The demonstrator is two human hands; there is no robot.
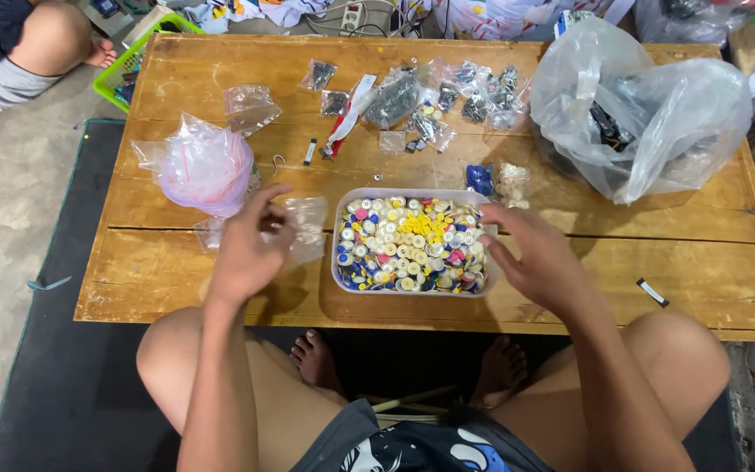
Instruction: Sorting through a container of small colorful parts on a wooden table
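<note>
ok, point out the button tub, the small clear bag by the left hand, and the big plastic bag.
button tub (340, 281): head view, on its near-left rim.
small clear bag (309, 229): head view, middle of the bag, right of the left hand (246, 253).
big plastic bag (657, 122): head view, centre of its bulge.

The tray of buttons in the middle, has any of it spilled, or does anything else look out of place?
Nothing has spilled. The tray of buttons sits level on the wooden table, between the left hand and right hand. Small filled bags lie scattered behind it, untidy but intact.
</note>
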